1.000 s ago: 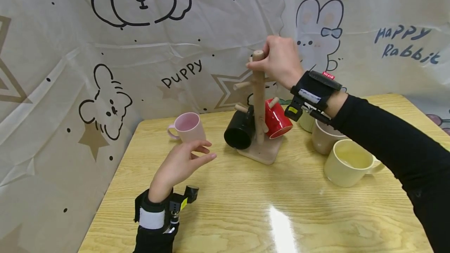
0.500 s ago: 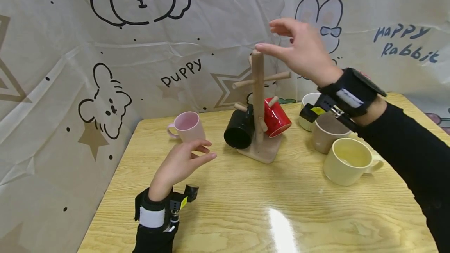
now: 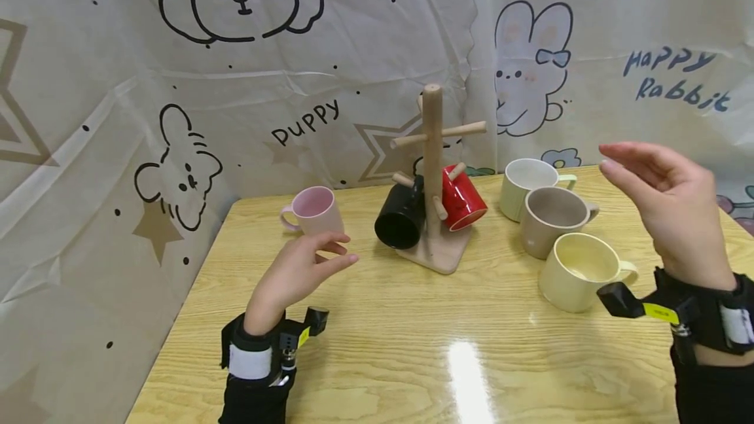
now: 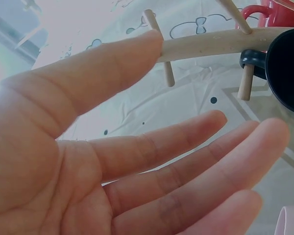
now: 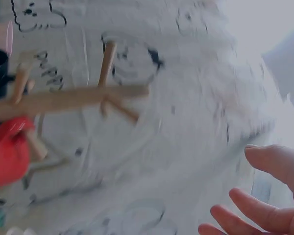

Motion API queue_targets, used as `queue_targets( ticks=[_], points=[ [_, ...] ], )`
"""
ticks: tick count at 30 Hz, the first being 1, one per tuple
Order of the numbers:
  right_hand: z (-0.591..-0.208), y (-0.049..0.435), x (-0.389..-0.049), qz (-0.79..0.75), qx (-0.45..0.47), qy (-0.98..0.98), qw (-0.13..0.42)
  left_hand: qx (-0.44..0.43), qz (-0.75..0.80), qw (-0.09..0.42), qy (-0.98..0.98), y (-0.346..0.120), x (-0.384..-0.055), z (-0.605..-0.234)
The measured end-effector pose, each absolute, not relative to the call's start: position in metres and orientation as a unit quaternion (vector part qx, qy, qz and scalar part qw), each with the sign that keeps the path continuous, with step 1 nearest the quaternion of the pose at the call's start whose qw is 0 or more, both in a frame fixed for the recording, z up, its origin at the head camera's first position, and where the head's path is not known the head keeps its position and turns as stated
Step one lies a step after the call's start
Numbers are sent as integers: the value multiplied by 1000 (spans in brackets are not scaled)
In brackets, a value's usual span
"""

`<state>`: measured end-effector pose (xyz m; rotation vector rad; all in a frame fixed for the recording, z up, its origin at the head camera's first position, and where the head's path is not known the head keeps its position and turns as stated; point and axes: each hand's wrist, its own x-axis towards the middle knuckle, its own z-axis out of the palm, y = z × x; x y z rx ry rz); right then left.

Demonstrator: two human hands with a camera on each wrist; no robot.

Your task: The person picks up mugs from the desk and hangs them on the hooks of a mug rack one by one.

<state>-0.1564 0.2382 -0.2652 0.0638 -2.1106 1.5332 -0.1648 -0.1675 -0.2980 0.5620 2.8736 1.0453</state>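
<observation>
My left hand (image 3: pixel 297 273) is relaxed in front of the pink mug (image 3: pixel 318 211), holding nothing. In the left wrist view its fingers (image 4: pixel 157 152) are spread and loosely bent. My right hand (image 3: pixel 677 208) hovers at the right, fingers apart and nothing in them, nearest the grey-brown mug (image 3: pixel 550 221) and the yellow mug (image 3: pixel 580 273). Mid-table stands a wooden mug tree (image 3: pixel 432 149) with bare upper pegs. From its lower pegs hang a black mug (image 3: pixel 397 218) on the left and a red mug (image 3: pixel 465 201) on the right, both tilted mouth downward.
A pale green-white mug (image 3: pixel 524 188) stands behind the grey-brown one, the right-hand mugs forming a close row. The wood-grain table (image 3: pixel 377 345) reaches back to a printed cloth (image 3: pixel 265 97) hanging behind and along the left side.
My right hand has let go of the mug tree's top and moved right and down, past the row of mugs. The left hand has stayed nearly still.
</observation>
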Motion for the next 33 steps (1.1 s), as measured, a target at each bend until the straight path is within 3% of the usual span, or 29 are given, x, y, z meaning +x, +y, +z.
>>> queue_targets(
  ticks=[7,16,24,30,33],
  points=[
    [-304,272,-160,534,-69,-803,254,177,334,18,926,-170,-165,-300],
    [-309,274,-162,518,-44,-822,231,185,333,7,924,-173,-168,-301],
    [-314,274,-163,401,-38,-893,201,168,357,-19,919,-178,-173,-299],
    [-315,275,-167,384,-21,-907,173,125,385,-39,914,-215,-188,-292],
    [-314,275,-169,387,-22,-905,174,87,408,-24,909,-250,-209,-292]
  ],
)
